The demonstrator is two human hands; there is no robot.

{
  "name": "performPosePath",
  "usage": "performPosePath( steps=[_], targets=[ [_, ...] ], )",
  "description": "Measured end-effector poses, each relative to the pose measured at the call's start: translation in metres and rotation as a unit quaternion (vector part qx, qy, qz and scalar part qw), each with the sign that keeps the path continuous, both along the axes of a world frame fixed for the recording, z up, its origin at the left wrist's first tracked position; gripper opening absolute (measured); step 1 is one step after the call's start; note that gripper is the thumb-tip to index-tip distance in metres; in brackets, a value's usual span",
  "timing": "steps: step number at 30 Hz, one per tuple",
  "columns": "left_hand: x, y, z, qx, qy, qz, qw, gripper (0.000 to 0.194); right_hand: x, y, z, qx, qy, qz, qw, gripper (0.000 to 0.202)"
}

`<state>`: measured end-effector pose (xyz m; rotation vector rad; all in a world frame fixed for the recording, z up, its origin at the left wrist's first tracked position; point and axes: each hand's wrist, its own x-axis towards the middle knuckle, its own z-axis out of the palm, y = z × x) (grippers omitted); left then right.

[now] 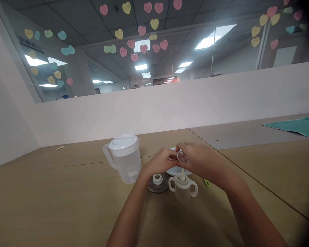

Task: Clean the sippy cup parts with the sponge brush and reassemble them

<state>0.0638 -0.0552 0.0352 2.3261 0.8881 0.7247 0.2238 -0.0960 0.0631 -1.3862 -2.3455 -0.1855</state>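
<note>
My right hand (pixel 199 157) is closed on a small clear round piece, like a cap (pixel 182 157), held above the table. The fingers of my left hand (pixel 161 160) are bent towards the same piece and meet my right fingers; whether they grip it is hidden. Just below stands a pale two-handled sippy cup (pixel 182 193), upright, with a straw-like tip on top. Left of the cup lies a round see-through lid (pixel 157 187) with a white knob. Behind my hands, a pale bowl or plate (pixel 179 171) is partly covered.
A lidded white plastic pitcher (pixel 128 164) stands to the left, its handle facing left. A green handle end (pixel 207 183) pokes out by my right wrist. At the far right lies a teal cloth (pixel 298 126). A white wall and window rise behind the table (pixel 67 199).
</note>
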Motion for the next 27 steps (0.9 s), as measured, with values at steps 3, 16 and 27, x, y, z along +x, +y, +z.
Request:
performPosePath(
  steps=[3,16,27],
  targets=[
    [-0.003,0.0,-0.001,0.029,0.066,0.032,0.997,0.023,-0.003,0.008,-0.004,-0.023,-0.011,-0.01,1.0,0.019],
    [-0.057,-0.003,-0.104,0.077,0.322,0.368,0.869,0.026,-0.019,0.036,-0.053,-0.084,-0.101,-0.01,0.991,0.047],
    [-0.04,-0.046,-0.081,0.208,0.169,0.419,0.868,0.023,-0.017,0.034,-0.047,-0.062,0.035,0.111,0.991,0.046]
  ],
)
